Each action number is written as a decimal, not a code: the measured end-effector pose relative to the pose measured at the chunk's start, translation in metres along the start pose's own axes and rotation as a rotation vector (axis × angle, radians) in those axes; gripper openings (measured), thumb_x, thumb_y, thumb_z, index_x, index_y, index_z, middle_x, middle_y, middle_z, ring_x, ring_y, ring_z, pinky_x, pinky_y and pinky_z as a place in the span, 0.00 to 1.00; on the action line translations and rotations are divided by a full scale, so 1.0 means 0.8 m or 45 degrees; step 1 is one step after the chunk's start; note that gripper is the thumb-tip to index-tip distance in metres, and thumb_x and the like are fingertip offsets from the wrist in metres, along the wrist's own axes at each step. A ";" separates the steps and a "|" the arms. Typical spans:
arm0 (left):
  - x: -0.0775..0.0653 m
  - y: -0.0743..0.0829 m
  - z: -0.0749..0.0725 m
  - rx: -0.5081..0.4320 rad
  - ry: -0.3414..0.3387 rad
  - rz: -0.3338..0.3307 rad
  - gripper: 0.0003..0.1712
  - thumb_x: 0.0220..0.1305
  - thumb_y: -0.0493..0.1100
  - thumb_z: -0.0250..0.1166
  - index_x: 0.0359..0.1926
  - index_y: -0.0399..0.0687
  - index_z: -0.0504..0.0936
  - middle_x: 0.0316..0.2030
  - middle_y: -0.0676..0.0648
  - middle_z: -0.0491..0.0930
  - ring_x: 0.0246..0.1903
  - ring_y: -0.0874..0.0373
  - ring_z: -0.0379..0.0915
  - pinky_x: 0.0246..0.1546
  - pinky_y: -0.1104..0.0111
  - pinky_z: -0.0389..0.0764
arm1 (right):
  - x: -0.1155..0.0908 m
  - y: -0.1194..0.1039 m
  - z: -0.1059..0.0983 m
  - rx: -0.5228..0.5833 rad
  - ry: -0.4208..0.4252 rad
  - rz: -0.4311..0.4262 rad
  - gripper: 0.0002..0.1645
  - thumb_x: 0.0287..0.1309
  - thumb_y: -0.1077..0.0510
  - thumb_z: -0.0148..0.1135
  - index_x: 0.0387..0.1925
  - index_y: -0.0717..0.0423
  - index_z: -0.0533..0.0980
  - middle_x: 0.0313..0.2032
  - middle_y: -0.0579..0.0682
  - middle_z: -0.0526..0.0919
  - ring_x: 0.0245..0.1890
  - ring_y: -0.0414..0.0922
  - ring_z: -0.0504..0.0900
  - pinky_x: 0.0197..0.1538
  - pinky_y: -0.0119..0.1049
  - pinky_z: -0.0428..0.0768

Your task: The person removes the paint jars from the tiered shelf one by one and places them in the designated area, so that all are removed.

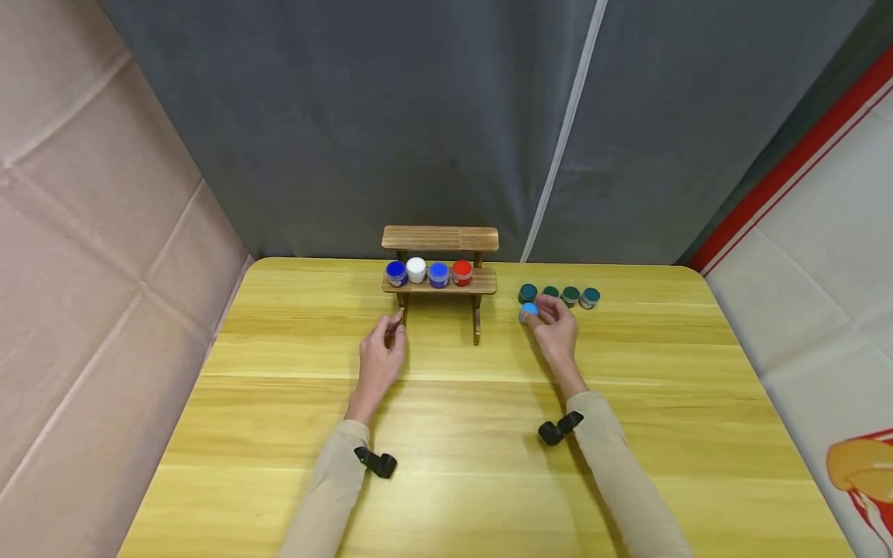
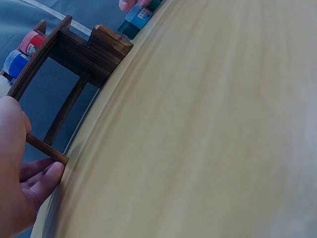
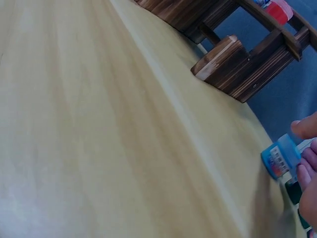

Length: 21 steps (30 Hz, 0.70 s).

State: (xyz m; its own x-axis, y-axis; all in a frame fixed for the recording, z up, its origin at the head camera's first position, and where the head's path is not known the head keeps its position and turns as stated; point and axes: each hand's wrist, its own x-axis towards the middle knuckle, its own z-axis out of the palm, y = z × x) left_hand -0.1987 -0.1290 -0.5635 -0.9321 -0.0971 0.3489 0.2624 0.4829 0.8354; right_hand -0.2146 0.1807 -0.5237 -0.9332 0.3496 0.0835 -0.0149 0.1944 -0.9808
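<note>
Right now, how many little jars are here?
9: two blue jars, white jar, red jar on the stand; four dark greenish jars on the table; light blue jar at the right hand, which might hide more.

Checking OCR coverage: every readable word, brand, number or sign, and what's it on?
No text is readable.
Light-blue jar: printed label, too blurred to read.
Red jar: label, too small and blurred to read.
Other jars: no text can be made out.
Wall graphic, far right: no lettering visible.
</note>
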 end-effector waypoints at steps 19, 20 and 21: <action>0.000 0.001 0.000 -0.006 0.004 0.010 0.09 0.70 0.35 0.60 0.48 0.38 0.82 0.56 0.41 0.84 0.48 0.45 0.82 0.51 0.55 0.86 | -0.009 -0.069 0.014 0.196 -0.107 -0.220 0.27 0.58 0.72 0.68 0.57 0.80 0.72 0.58 0.76 0.76 0.61 0.70 0.74 0.68 0.58 0.73; 0.000 0.002 0.000 -0.004 0.000 0.001 0.09 0.70 0.36 0.60 0.48 0.38 0.82 0.56 0.41 0.84 0.48 0.45 0.82 0.51 0.56 0.85 | -0.009 -0.071 0.015 0.203 -0.108 -0.220 0.27 0.58 0.72 0.68 0.58 0.80 0.72 0.58 0.76 0.76 0.61 0.69 0.74 0.68 0.57 0.73; 0.000 0.002 0.000 -0.003 -0.004 -0.007 0.09 0.71 0.36 0.60 0.49 0.39 0.82 0.56 0.41 0.84 0.48 0.45 0.82 0.52 0.56 0.85 | -0.009 -0.072 0.017 0.215 -0.109 -0.215 0.28 0.58 0.72 0.68 0.58 0.80 0.71 0.58 0.76 0.75 0.61 0.69 0.74 0.69 0.57 0.73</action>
State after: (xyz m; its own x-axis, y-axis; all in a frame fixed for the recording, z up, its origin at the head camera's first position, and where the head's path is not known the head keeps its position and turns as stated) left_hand -0.1980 -0.1284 -0.5622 -0.9343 -0.0966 0.3431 0.2581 0.4804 0.8382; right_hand -0.2119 0.1545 -0.4699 -0.9393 0.2448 0.2404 -0.2261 0.0854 -0.9704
